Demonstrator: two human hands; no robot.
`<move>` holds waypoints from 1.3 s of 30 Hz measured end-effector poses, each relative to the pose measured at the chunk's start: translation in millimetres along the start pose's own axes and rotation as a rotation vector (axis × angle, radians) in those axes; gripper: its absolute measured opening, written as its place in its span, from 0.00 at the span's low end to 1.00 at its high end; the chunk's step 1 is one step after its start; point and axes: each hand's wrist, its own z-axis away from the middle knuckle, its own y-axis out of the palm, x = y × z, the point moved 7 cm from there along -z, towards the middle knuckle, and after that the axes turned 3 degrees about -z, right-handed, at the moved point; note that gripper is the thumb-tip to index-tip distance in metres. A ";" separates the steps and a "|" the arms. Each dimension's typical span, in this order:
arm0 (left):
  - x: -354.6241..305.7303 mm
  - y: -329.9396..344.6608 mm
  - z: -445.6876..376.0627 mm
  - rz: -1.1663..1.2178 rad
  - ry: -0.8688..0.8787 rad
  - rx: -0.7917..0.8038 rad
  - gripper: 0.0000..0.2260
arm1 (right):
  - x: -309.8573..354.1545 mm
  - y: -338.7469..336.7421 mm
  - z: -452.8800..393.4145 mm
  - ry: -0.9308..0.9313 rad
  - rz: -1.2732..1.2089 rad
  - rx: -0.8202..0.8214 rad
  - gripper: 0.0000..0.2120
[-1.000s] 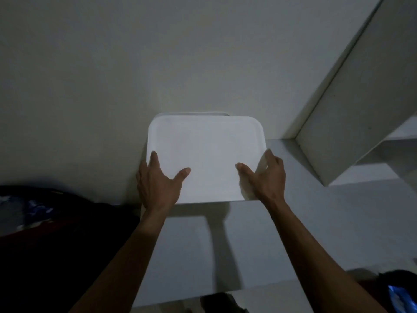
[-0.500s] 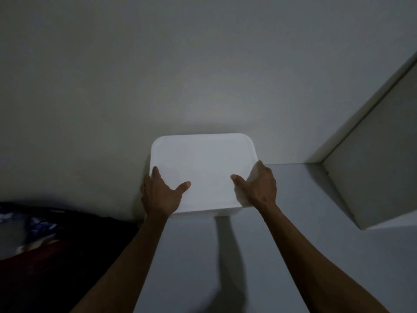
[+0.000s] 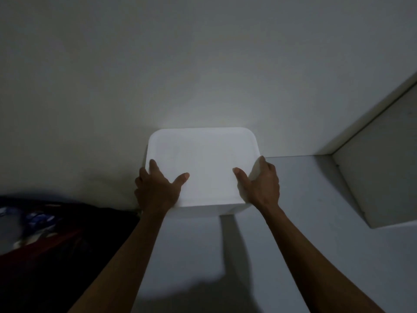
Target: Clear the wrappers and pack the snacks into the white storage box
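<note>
Head cam, looks fwd and down, close to wall

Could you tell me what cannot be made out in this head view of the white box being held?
- Contents of the white storage box: hidden by its closed lid.
- Fingers of the left hand and right hand: partly wrapped around the box's sides, out of sight.
- Dark heap at lower left: too dim and blurred to identify.
- White panel at right: cut off by the frame edge.

White storage box on pale grey shelf; dark blue-patterned fabric.
</note>
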 end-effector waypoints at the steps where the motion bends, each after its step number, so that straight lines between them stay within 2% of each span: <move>1: 0.0 0.5 2.1 -0.026 0.007 -0.004 0.47 | -0.7 0.7 2.4 -0.013 0.009 0.001 0.44; 9: -1.9 0.7 14.7 -0.143 0.104 -0.131 0.44 | -4.3 0.5 6.8 -0.051 -0.012 -0.013 0.39; 17: -0.2 -3.1 27.5 -0.122 0.128 -0.046 0.42 | 0.3 -13.5 22.4 -0.063 0.018 0.083 0.41; 20: -3.5 -14.8 57.9 -0.053 0.200 -0.110 0.40 | -2.6 -22.7 46.8 -0.075 0.025 0.052 0.39; 27: -7.8 -29.9 130.1 0.043 0.304 -0.116 0.37 | -6.4 -38.8 117.7 -0.144 0.004 0.026 0.37; 34: 4.6 -14.1 211.2 0.225 0.337 0.018 0.34 | -38.0 -53.2 188.8 -0.217 -0.079 0.085 0.34; 37: 28.3 5.2 259.8 0.290 0.305 0.121 0.32 | -79.9 -62.1 229.8 -0.218 -0.117 0.149 0.32; 39: 56.1 19.2 298.1 0.365 0.270 0.110 0.30 | -120.8 -68.5 261.4 -0.244 -0.110 0.180 0.30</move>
